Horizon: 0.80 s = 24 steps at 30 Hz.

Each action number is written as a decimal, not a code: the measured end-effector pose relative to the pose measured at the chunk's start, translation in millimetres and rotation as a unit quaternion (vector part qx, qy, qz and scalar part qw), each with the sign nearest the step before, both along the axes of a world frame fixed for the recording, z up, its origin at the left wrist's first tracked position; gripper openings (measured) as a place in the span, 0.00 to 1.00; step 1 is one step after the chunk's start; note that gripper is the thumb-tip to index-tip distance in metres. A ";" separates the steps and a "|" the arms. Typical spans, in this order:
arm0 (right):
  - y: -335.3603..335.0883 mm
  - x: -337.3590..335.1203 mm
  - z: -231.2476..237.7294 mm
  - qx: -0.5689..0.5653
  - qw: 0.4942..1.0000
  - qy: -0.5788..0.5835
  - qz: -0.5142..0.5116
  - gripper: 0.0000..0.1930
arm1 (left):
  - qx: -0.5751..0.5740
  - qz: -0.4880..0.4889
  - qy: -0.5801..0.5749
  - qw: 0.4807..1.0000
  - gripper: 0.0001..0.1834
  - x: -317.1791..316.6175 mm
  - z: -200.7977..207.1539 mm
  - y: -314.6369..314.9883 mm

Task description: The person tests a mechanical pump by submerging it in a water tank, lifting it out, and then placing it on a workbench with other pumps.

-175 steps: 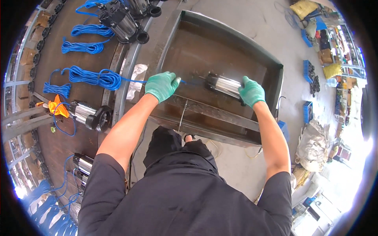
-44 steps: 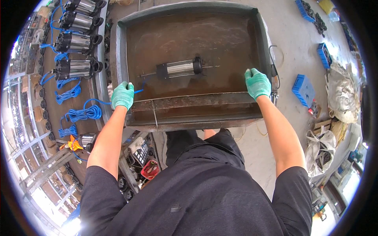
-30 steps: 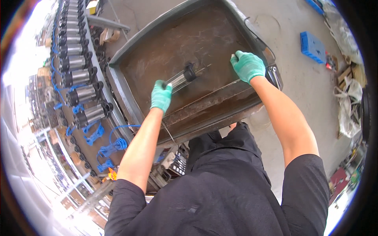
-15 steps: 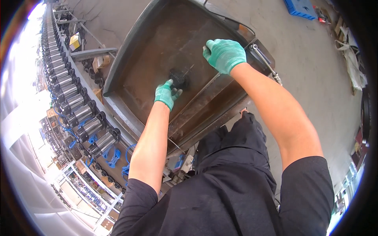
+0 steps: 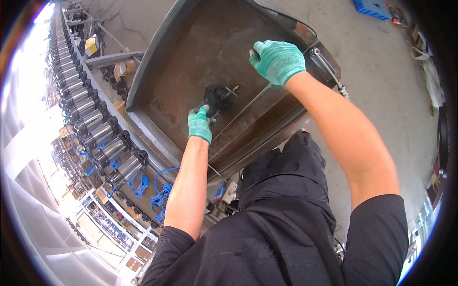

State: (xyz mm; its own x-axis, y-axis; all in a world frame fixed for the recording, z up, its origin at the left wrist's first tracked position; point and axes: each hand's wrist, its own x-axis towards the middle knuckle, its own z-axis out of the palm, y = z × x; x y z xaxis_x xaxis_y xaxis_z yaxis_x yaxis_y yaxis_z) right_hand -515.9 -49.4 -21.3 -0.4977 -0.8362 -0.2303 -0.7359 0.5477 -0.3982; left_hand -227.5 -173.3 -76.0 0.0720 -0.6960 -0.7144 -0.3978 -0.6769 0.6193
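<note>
Both my hands wear green knitted gloves with paler fingertips. My left hand [image 5: 199, 126] is at the near end of a dark, bundle-like black part [image 5: 217, 97], its thumb and fingers closed around that end. A short metal cross-piece [image 5: 232, 90] sticks out of the part's far right side. The exact kind of this part is too dark to tell. Over the right side of a brown, worn metal tray [image 5: 191, 62], my right hand [image 5: 279, 62] is raised with curled fingers. Anything inside its grip is hidden from view.
A ratchet-like metal tool [image 5: 329, 71] lies on the tray's right ledge. On the left runs a long row of shiny rollers [image 5: 105, 133], with blue cords [image 5: 162, 195] beside it. A blue crate [image 5: 372, 8] sits on the floor at far right.
The black part looks sharper and its metal cross-piece shows more plainly. My left fingers have closed in at its near end. My right hand stays curled, slightly farther right in view.
</note>
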 end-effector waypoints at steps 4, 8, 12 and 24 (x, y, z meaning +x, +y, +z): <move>-1.4 1.6 -1.2 -0.013 1.000 0.015 0.002 0.18 | -0.018 -0.002 -0.013 1.000 0.13 9.6 -9.2 2.1; 1.1 -1.1 1.1 0.021 1.000 -0.001 0.005 0.19 | -0.038 -0.022 -0.027 0.999 0.13 2.5 -5.0 9.4; -1.3 -0.8 4.0 0.002 1.000 0.005 0.005 0.18 | -0.071 -0.026 -0.035 0.997 0.12 8.7 -11.2 5.1; -0.8 -1.6 4.1 0.024 1.000 0.002 0.004 0.19 | -0.080 -0.011 -0.042 0.996 0.12 10.3 -16.2 4.8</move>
State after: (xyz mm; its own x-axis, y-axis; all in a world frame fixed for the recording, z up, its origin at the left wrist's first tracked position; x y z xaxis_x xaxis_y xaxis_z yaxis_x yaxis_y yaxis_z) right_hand -517.4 -50.2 -17.1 -0.4918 -0.8281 -0.2689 -0.7419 0.5603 -0.3683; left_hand -217.2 -168.5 -92.2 0.1097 -0.8023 -0.5868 -0.4665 -0.5629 0.6823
